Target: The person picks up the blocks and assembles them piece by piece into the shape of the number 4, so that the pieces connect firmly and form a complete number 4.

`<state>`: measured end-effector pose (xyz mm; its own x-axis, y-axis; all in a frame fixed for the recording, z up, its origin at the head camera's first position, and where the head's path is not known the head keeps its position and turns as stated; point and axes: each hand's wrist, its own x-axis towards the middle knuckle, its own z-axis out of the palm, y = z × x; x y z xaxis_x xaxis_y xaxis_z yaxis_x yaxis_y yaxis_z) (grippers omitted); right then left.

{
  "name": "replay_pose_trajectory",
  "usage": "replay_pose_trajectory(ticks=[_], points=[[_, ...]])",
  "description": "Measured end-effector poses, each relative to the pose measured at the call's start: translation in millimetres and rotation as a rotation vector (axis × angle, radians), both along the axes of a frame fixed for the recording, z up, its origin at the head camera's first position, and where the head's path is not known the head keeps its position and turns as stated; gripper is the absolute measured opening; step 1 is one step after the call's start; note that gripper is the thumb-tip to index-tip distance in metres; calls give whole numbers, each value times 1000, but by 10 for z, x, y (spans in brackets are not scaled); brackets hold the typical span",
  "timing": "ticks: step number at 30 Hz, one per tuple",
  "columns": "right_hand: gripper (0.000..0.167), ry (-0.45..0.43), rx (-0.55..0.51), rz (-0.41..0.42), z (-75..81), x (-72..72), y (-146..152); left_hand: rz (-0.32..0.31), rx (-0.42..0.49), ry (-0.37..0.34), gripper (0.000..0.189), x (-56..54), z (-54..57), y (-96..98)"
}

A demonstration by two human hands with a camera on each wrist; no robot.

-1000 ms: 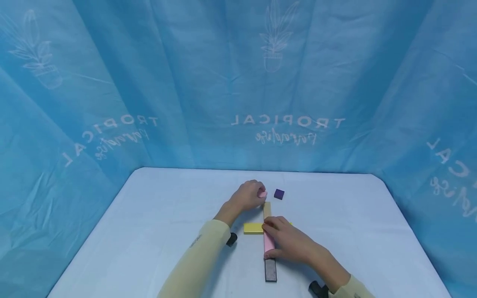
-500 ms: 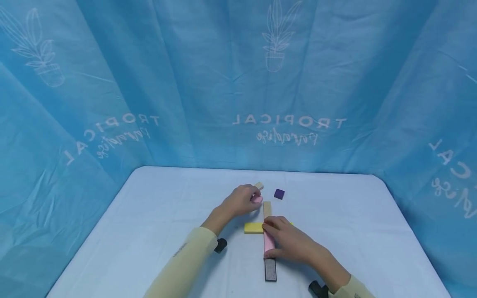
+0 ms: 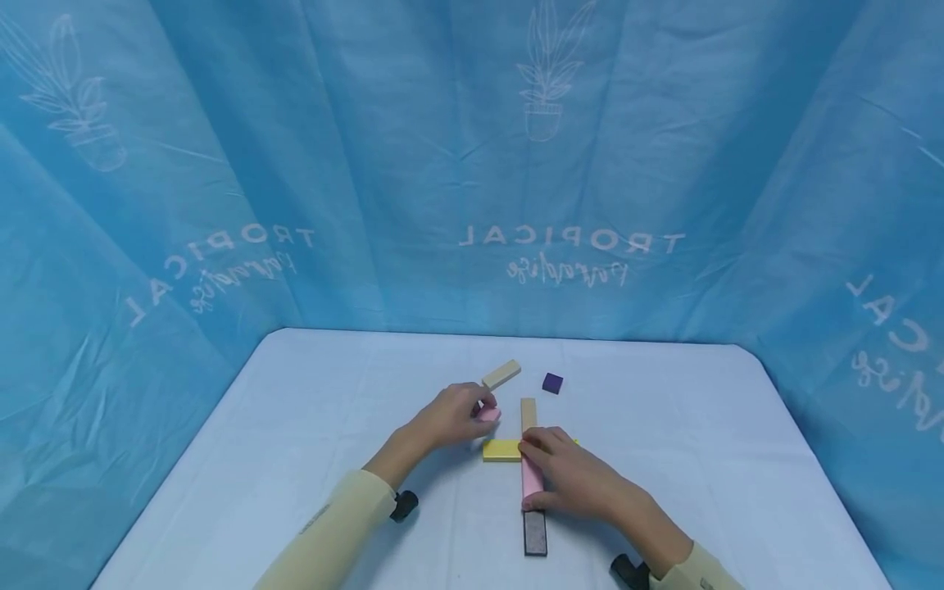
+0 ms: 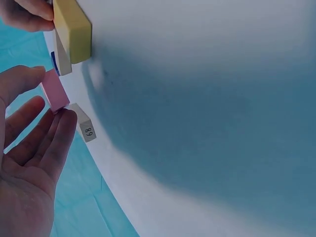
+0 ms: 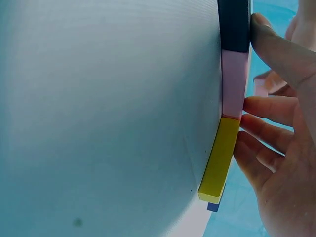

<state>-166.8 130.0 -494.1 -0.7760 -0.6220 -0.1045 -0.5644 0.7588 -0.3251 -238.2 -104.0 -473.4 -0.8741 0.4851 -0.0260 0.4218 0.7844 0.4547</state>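
My left hand [image 3: 450, 414] pinches a small pink block [image 4: 55, 91] between thumb and fingertips, above the table and left of a row of blocks. The row runs away from me: a dark grey block [image 3: 535, 534], a longer pink block [image 3: 532, 483], then a tan block [image 3: 528, 414]. A yellow block [image 3: 501, 451] lies crosswise there, partly covered by my right hand [image 3: 583, 479]. That hand rests its fingertips and thumb along the longer pink block. In the right wrist view its thumb [image 5: 266, 37] reaches the dark block [image 5: 234, 24].
Behind my left hand a pale wooden block [image 3: 501, 374] lies at a slant, with digits printed on its end. A dark purple cube [image 3: 552, 383] sits beyond the row. The white table [image 3: 354, 393] ends at a blue printed curtain [image 3: 413, 164].
My left hand has drawn back toward the left and nearer me with the small pink block, uncovering the pale wooden block. My right hand stays on the row.
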Motion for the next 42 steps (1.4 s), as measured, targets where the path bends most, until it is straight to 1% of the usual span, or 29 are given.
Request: replay_pose_trajectory(ticks=[6, 12, 19, 23, 30, 42], points=[[86, 2, 1, -5, -10, 3, -1, -3, 13, -1, 29, 127, -32, -91], [87, 13, 6, 1, -44, -6, 9, 36, 5, -5, 31, 200, -99, -153], [87, 20, 4, 4, -60, -3, 13, 61, 11, -8, 34, 280, -163, -205], [87, 23, 5, 5, -58, -3, 12, 71, 10, -6, 34, 306, -183, -228], [87, 37, 6, 10, -43, -5, 12, 66, -1, -7, 33, 327, -211, -248], [87, 23, 6, 1, -54, -13, 11, 59, -4, 8, 33, 379, -233, -231]])
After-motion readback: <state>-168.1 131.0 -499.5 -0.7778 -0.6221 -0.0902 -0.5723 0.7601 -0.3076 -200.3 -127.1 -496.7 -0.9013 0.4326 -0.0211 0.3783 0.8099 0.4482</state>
